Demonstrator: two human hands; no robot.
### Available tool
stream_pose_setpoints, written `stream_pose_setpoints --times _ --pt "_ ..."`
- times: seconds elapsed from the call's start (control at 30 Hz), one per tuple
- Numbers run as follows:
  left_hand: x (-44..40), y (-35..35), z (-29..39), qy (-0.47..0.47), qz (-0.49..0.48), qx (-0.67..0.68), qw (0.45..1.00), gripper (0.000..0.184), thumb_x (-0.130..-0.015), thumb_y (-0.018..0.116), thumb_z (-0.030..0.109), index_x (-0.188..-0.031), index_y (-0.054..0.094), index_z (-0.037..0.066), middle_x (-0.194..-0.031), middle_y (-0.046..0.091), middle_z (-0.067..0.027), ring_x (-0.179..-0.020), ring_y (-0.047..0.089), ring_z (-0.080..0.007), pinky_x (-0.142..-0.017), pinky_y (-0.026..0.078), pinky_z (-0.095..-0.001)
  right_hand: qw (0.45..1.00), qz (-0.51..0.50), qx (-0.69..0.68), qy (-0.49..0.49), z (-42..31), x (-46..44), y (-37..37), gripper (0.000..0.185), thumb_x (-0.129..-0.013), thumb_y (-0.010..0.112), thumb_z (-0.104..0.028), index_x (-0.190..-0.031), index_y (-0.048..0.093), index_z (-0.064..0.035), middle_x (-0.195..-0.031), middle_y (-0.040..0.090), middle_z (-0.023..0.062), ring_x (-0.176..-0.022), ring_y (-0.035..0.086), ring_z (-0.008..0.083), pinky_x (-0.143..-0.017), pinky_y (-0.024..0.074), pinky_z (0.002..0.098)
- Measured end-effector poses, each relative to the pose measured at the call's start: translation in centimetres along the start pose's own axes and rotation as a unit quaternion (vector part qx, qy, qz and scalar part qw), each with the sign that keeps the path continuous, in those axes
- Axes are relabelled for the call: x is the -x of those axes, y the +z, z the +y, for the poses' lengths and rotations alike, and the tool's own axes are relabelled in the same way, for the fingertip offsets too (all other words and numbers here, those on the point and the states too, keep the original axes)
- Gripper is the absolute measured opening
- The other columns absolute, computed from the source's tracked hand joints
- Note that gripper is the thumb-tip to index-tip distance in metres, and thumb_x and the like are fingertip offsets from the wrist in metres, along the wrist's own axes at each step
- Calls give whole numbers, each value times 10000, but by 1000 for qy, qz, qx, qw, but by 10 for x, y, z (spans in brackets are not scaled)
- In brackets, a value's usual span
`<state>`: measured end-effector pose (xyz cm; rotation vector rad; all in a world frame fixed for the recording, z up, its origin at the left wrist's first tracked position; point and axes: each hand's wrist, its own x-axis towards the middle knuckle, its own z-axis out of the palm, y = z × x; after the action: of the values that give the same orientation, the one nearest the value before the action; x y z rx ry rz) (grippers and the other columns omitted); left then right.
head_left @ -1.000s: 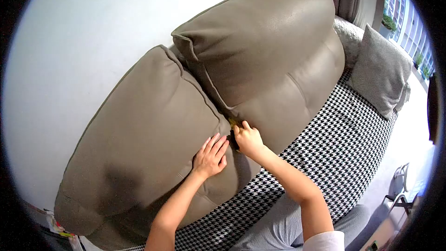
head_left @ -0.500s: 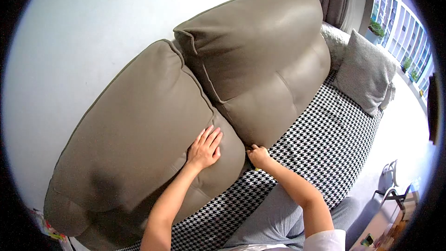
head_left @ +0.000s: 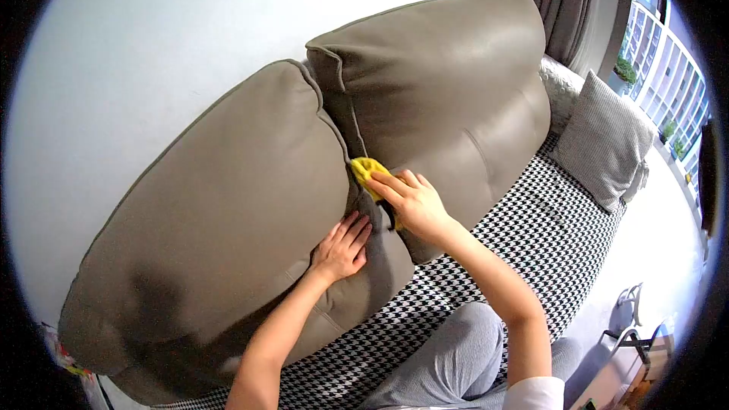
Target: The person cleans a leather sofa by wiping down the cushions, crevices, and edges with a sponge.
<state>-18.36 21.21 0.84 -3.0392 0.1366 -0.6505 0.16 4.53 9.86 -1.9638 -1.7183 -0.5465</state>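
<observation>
Fingers spread, my left hand point(head_left: 340, 251) lies flat on the lower right part of the left brown leather back cushion point(head_left: 220, 190). My right hand point(head_left: 416, 203) presses a yellow cloth point(head_left: 367, 169) against the seam edge where that cushion meets the right back cushion point(head_left: 448, 83). Part of the cloth is hidden under the fingers. A dark gap runs between the two cushions beside my right hand.
A black-and-white houndstooth cover point(head_left: 524, 243) lies over the seat. At its far end leans a grey ribbed pillow point(head_left: 605, 140). A white wall point(head_left: 175, 38) rises behind the sofa, and a grey curtain point(head_left: 562, 7) hangs near the balcony railing point(head_left: 668, 64).
My right hand has come up out of the low gap between the cushions, moving up and left, and the yellow cloth now shows plainly. My left hand stays on the left cushion.
</observation>
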Motion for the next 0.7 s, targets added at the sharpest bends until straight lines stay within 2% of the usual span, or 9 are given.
stream_pose_setpoints --times 0.13,0.23,0.33,0.37,0.43,0.5,0.57,0.67,0.7 --pt "-3 -6 2 9 11 -9 1000 523 -855 569 226 -1359 570 87 -1472 493 -90 -1410 411 -301 -1173 332 -479 992 -30 118 25 7 -5 62 628 -860 603 -171 -1471 471 -224 -1537 406 -14 -1236 471 246 -908 434 399" --pt "-4 -8 4 5 14 -6 1000 506 -855 566 215 -1343 582 82 -1464 503 -91 -1404 420 -299 -1166 342 -476 996 -38 54 66 2 22 70 542 -796 662 -175 -1333 598 -215 -1372 560 -28 -1127 529 233 -878 460 398" --pt "-6 -11 5 10 18 -8 1000 485 -863 566 219 -1326 589 75 -1457 510 -93 -1404 421 -300 -1159 347 -475 990 -124 -17 70 16 47 50 452 -710 700 -144 -1159 695 -193 -1125 667 -23 -1060 571 226 -853 515 405" --pt "-8 -11 6 11 20 -7 1000 485 -863 566 219 -1326 589 75 -1457 510 -93 -1404 421 -300 -1159 347 -475 990 -124 -15 71 23 48 45 452 -710 700 -144 -1159 695 -193 -1125 667 -23 -1060 571 226 -853 515 405" --pt "-6 -10 5 7 17 -1 1000 472 -864 566 219 -1312 596 74 -1451 516 -94 -1408 415 -299 -1151 353 -477 953 -253 -103 132 30 35 14 552 -696 696 -121 -1241 653 -196 -1218 643 -9 -1108 554 231 -927 503 437" --pt "-8 -14 8 -4 -3 -5 1000 476 -861 574 223 -1314 587 74 -1457 510 -96 -1417 404 -298 -1151 353 -481 964 -203 -114 129 31 17 1 581 -714 644 -67 -1280 639 -200 -1287 627 7 -1128 553 245 -932 482 428" --pt "-10 -18 13 -14 -60 -9 998 543 -876 578 283 -1381 538 88 -1514 439 -108 -1454 340 -308 -1178 296 -503 996 43 -72 41 36 4 16 612 -750 621 -42 -1336 612 -220 -1370 591 -4 -1149 540 239 -935 440 426" --pt "-22 -35 38 -80 -140 5 987 668 -890 565 425 -1497 442 174 -1611 271 -109 -1505 199 -348 -1216 154 -541 1000 8 14 -4 47 20 51 611 -799 644 -92 -1386 579 -247 -1427 551 -61 -1179 511 209 -905 388 438" --pt "-23 -30 40 -82 -146 1 986 668 -890 565 425 -1497 442 174 -1611 271 -109 -1505 199 -348 -1216 154 -541 1000 -8 6 -11 48 28 53 568 -813 639 -120 -1365 595 -251 -1395 564 -79 -1123 521 193 -867 398 423"
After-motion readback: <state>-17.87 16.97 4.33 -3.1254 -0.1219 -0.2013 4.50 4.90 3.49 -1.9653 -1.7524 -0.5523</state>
